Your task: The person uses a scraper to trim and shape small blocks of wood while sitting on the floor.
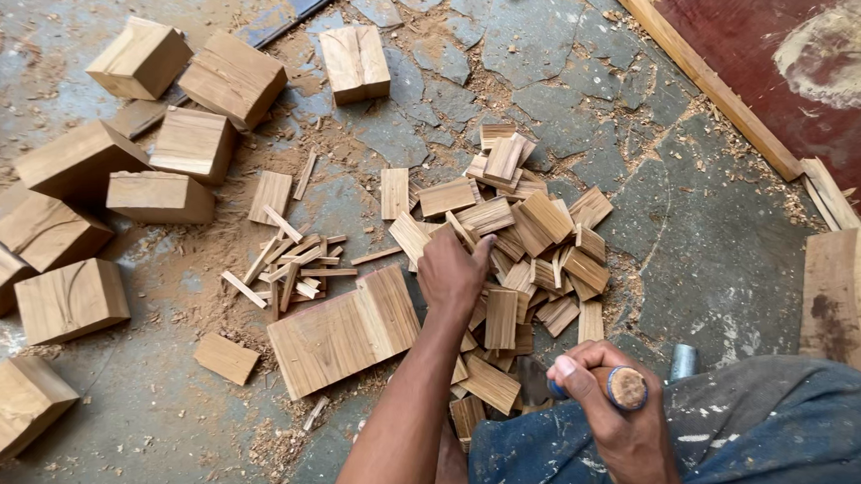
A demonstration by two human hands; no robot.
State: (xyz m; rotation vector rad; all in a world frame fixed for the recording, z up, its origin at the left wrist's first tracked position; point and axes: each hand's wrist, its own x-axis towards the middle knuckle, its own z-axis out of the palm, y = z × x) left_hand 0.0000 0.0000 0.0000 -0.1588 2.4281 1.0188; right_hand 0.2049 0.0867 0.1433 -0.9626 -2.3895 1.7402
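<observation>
My left hand [452, 270] reaches down into a heap of thin split wood pieces [528, 237] on the stone floor, fingers closed around one of them. My right hand [611, 399] rests on my knee and grips the round wooden handle [627, 387] of a tool. The tool's head is hidden behind my hand and leg. A broad flat wooden slab [345, 330] lies just left of my left forearm. A small bunch of thin wood slivers [289, 264] lies beyond the slab.
Several thick wood blocks [70, 300] are scattered over the left half of the floor. A red board [794, 56] with a long wood strip [707, 80] along its edge fills the upper right. A large block [856, 298] stands at right. Sawdust covers the middle.
</observation>
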